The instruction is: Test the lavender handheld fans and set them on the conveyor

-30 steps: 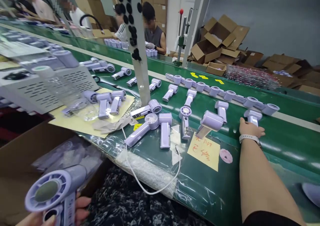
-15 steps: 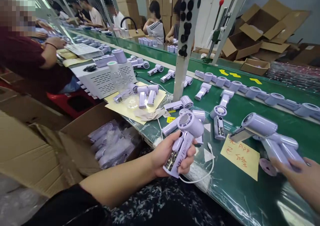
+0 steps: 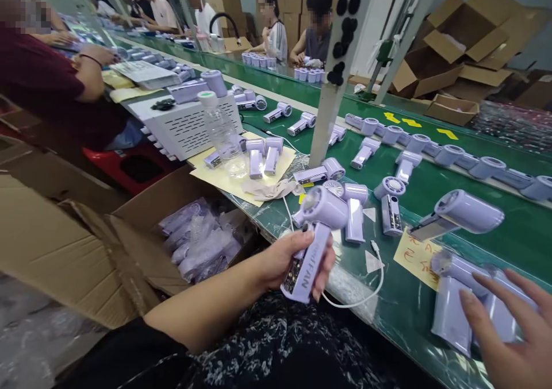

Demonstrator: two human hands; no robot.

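My left hand (image 3: 297, 265) is closed around the handle of a lilac handheld fan (image 3: 321, 222), held tilted above the table's front edge. Its round head points up, and the handle's open side bares the electronics. At the right, my right hand (image 3: 513, 314) is open, fingers spread over a pair of lilac fans (image 3: 457, 297) lying on the table; whether the fingertips touch them I cannot tell. Just behind, another fan (image 3: 468, 211) lies partly over a yellow paper (image 3: 416, 260) with red handwriting. A white cable (image 3: 379, 277) curves beside my left hand.
More fans (image 3: 392, 205) lie across the green table. A metal post (image 3: 328, 119) rises from it. At the left stand a white slotted box (image 3: 185, 130) and a clear bottle (image 3: 222, 136); below, a carton (image 3: 150, 193) holds wrapped fans. Co-workers sit across the line and at left.
My right hand has let go of the blurred fans it was holding; they now lie on the table and its fingers are spread. The fan in my left hand has turned slightly.
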